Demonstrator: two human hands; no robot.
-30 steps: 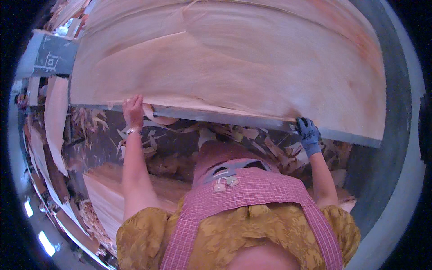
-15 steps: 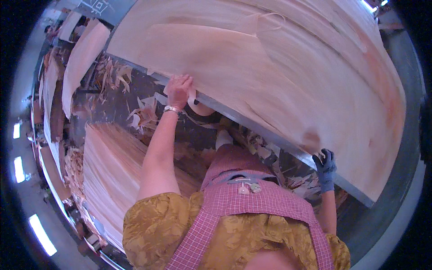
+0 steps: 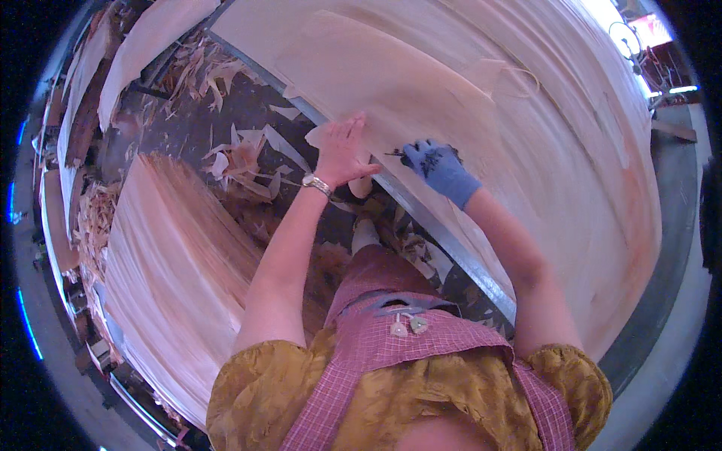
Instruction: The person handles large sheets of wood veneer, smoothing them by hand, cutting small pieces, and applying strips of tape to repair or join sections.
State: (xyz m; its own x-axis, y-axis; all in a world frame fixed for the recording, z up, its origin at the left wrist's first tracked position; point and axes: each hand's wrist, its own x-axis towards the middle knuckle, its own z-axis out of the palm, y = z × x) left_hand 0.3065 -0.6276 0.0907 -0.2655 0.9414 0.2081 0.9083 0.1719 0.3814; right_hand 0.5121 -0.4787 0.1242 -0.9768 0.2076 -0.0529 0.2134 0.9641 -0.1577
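Observation:
A wide pale sheet of wood veneer (image 3: pixel 571 195) lies over a table with a metal edge (image 3: pixel 429 218). My bare left hand (image 3: pixel 344 150), a watch at its wrist, rests at that edge with fingers stretched and thumb apart. A small veneer flap pokes out beside its fingers, past the edge. Just right of it, my right hand (image 3: pixel 436 164), in a blue-grey glove, is closed over the sheet. From its fingers a thin dark tool (image 3: pixel 394 153) points left; most of it is hidden in the glove.
At the left stands a stack of veneer sheets (image 3: pixel 173 278). Torn veneer scraps (image 3: pixel 241 161) litter the dark floor beyond it. A curled thin strip (image 3: pixel 519 75) lies on the sheet, and more long sheets (image 3: pixel 150 45) lean at the far left.
My right hand has come from the table edge at the right to beside my left hand. My left hand has shifted slightly right and spread its fingers. The view has turned.

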